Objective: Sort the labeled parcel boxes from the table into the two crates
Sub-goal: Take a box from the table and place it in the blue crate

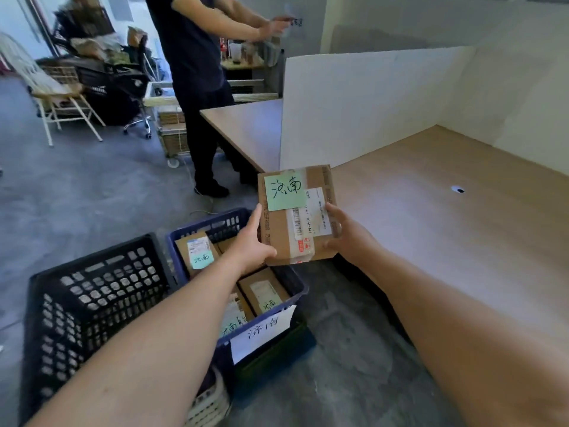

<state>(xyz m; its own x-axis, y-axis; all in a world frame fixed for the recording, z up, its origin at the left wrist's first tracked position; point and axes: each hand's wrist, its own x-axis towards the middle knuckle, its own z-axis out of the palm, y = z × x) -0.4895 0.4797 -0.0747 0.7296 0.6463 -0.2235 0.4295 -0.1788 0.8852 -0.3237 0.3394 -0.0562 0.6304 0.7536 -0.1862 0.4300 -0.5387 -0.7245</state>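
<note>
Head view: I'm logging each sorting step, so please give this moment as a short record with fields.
held item: cardboard parcel box, green note on top
left hand: grips the box's left edge
right hand: grips the box's right edge
box position: in the air, between the edge of the table and the blue crate
blue crate: on the floor, white paper sign on its front, several green-noted parcels inside
black crate: on the floor, left of the blue crate

Crates and parcels
One black crate [92, 303], one blue crate [215, 223]; one held parcel box [277, 235], at least three crated parcel boxes [197, 251].
</note>
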